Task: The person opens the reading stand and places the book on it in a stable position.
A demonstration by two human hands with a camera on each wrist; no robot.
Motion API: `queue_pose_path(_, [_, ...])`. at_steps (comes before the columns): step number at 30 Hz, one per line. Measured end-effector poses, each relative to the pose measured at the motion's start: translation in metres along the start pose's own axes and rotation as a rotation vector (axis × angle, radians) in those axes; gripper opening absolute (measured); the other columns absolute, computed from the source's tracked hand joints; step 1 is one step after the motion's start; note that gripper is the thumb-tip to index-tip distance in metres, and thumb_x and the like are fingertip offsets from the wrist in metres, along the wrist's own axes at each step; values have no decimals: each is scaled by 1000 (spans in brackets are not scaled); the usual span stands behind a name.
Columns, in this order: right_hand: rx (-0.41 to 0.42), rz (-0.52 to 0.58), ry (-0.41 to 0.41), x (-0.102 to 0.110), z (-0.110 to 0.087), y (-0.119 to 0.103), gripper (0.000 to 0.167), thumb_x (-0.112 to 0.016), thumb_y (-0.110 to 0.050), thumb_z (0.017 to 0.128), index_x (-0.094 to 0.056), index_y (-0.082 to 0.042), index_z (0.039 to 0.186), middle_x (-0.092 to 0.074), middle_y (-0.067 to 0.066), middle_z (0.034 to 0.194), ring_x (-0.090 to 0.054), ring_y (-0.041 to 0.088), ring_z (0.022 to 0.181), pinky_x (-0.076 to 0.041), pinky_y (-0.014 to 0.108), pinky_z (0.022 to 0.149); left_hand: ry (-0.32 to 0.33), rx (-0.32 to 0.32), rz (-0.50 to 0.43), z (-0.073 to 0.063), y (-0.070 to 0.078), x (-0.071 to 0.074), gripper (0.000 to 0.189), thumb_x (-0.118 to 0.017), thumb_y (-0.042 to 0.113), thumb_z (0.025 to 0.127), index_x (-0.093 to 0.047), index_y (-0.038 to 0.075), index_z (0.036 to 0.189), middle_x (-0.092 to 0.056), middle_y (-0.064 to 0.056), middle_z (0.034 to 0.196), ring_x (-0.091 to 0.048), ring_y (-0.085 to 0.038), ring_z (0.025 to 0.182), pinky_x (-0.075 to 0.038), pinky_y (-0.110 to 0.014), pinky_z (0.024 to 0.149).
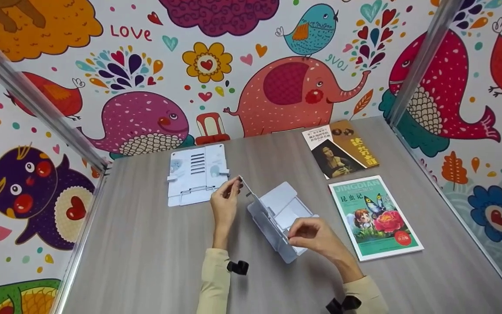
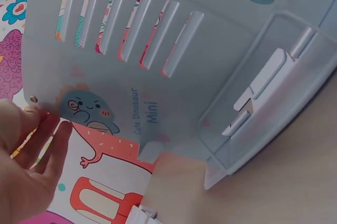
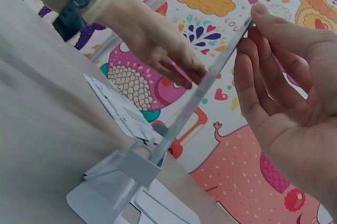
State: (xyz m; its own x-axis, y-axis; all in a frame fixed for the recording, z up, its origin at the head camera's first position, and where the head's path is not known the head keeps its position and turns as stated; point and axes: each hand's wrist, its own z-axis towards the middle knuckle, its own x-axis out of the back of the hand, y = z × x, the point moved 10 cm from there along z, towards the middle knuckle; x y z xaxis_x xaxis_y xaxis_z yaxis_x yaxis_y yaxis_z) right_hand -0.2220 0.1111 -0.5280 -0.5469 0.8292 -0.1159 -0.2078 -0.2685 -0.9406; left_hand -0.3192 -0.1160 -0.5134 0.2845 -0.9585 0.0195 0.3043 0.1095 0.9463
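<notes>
A pale blue folding book stand [image 1: 270,231] with dinosaur prints and "Cute Dinosaur Mini" lettering stands partly unfolded on the table, its slotted panel [image 2: 100,84] tilted up. My left hand [image 1: 225,201] pinches the panel's far corner; in the left wrist view its thumb and fingers [image 2: 59,140] meet at that corner near a small rivet. At the near corner my right hand [image 1: 316,237] pinches the panel's edge between thumb and fingertips. Seen edge-on in the right wrist view, the panel [image 3: 202,90] rises from the unfolded base part [image 3: 100,192] to the right hand [image 3: 295,87].
A second book stand [image 1: 195,185] lies flat at the back left. To the right lie a green insect-story book [image 1: 375,218] and, behind it, a brown and white book [image 1: 342,150]. Cartoon-printed walls [image 1: 216,26] and metal posts [image 1: 425,56] enclose the table [image 1: 137,244].
</notes>
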Motion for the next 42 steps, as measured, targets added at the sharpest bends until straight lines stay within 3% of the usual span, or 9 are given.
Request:
queue_pose_path(5, [1,-34,10,-8,5,2,10,-72,6,88,-64,11,93,-68,-4,90,-64,4,80,-55,17,72,-58,-11,23,0,24,-6,21,-62,-4,97,-70,-13,114,-73,-29,104,-72,-43,94,-61,-34,82])
queue_pose_path(11, [-28,-50,45,-19,12,7,10,-74,3,87,-66,8,92,-69,-5,87,-63,4,78,-55,17,71,-123,-2,28,4,27,-16,25,-63,-2,97,-68,-13,118,-72,-29,108,-72,-37,94,-57,-16,77])
queue_pose_path(15, [-37,-53,56,-29,19,10,12,-75,2,87,-66,9,91,-69,-5,85,-64,4,76,-55,17,70,-162,4,25,5,28,-23,28,-63,-1,97,-66,-12,122,-71,-29,114,-72,-29,93,-55,-14,76])
queue_pose_path(21, [-17,-47,59,-42,26,10,14,-75,2,87,-65,11,91,-69,-6,85,-66,4,77,-56,18,71,-178,12,18,5,26,-27,27,-61,-1,98,-65,-14,122,-70,-29,115,-67,-6,88,-55,-15,76])
queue_pose_path(26, [6,-51,38,-44,27,10,12,-73,4,88,-65,11,93,-69,-5,88,-66,4,78,-56,18,73,-189,34,-13,8,4,-33,30,-56,-1,101,-61,-14,128,-67,-31,121,-69,-24,101,-55,-17,81])
queue_pose_path(29, [5,-102,23,-35,25,12,9,-72,4,89,-66,9,94,-71,3,88,-66,4,80,-57,19,74,-219,29,-28,7,-7,-37,35,-55,1,101,-57,-11,134,-63,-29,129,-64,-36,116,-54,-20,88])
queue_pose_path(34, [-86,-330,77,7,21,32,9,-73,-2,91,-70,5,97,-71,18,89,-65,5,79,-55,20,73,-288,-16,-72,1,-4,-43,47,-57,5,100,-48,-6,144,-54,-28,142,-53,-38,133,-49,-40,106])
queue_pose_path(38, [-191,-569,130,45,12,53,6,-74,-3,89,-72,0,94,-72,13,88,-63,6,78,-53,20,72,-342,-27,-96,-4,-2,-47,53,-57,8,100,-40,-5,149,-46,-28,150,-46,-40,140,-39,-56,114])
queue_pose_path(42, [-245,-757,124,66,1,66,5,-74,1,87,-73,-4,89,-71,6,82,-61,7,74,-51,21,67,-357,-10,-116,-6,-6,-48,55,-55,8,101,-38,-5,151,-44,-27,152,-43,-41,143,-37,-56,117])
